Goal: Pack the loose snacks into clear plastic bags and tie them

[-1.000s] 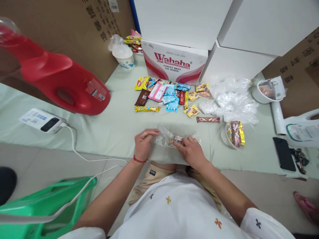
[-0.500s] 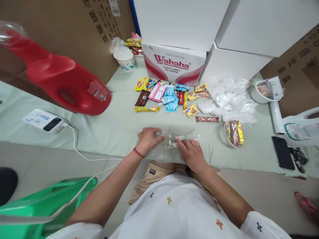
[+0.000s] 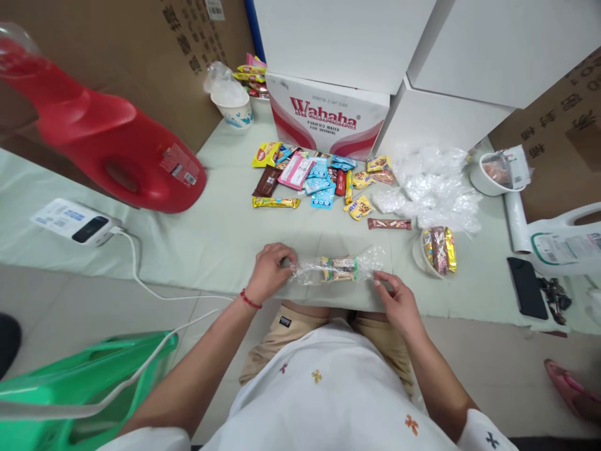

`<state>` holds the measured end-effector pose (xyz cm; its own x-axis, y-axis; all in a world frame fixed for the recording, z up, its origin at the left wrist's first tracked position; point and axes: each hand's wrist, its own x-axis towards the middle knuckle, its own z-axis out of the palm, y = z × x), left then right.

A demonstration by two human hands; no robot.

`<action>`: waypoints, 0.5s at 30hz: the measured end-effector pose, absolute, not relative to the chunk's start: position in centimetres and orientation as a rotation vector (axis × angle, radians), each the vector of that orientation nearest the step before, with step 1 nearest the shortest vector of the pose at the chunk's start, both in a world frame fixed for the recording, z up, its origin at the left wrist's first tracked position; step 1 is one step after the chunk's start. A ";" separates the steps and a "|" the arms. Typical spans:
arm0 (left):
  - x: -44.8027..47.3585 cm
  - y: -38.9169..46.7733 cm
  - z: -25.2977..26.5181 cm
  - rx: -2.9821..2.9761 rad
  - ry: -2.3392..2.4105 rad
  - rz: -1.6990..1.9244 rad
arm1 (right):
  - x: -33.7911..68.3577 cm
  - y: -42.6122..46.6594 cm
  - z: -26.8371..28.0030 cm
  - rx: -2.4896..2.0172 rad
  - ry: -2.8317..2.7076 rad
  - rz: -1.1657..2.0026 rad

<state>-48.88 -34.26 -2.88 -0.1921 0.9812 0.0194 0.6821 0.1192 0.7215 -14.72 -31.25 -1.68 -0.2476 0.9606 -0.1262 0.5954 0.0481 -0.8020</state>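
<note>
A roll of small snack packs [image 3: 344,268] in brown, cream and green lies on the cloth near the table's front edge. Clear plastic wrap [image 3: 307,270] surrounds it, loose and crumpled at both ends. My left hand [image 3: 272,270] pinches the left end of this wrap between thumb and fingers. Beside the wrap's right end is my right hand [image 3: 398,299], thumb and index finger a little apart with nothing visible between them. Whether its fingertips touch the plastic I cannot tell.
Beyond my hands lies a pile of wrapped snacks [image 3: 312,178]. To its right are clear plastic bags [image 3: 436,188] and a cup of snack bars [image 3: 421,260]. A red jug [image 3: 136,156] and a white device [image 3: 75,220] with a cable stand left; a phone [image 3: 526,288] lies right.
My right hand has come off the snack roll and moved right, past the end of the wrap. The wrap now lies longer and narrower around the roll. My left hand keeps its end.
</note>
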 end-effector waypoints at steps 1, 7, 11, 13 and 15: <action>-49.1 -34.5 -2.9 1.609 1.908 0.856 | -14.3 -30.6 -1.4 -1.595 -1.944 1.034; -49.8 -37.3 -3.1 1.533 1.838 0.950 | -15.3 -27.5 2.6 -1.466 -2.279 0.365; -49.2 -38.3 -2.9 1.212 1.961 1.192 | -19.7 -26.5 3.6 -0.953 -2.554 0.423; -48.4 -38.1 -2.7 1.165 2.084 1.177 | -21.3 -26.8 3.0 -0.849 -2.683 0.487; -47.5 -37.8 -2.5 1.250 2.238 1.006 | -21.8 -27.5 2.1 -0.768 -2.815 0.517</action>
<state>-47.48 -37.81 -2.51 -0.5288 0.8487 0.0121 0.5726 0.3462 0.7431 -21.83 -27.52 2.07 -0.8509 0.5193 0.0791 0.4574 0.8065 -0.3747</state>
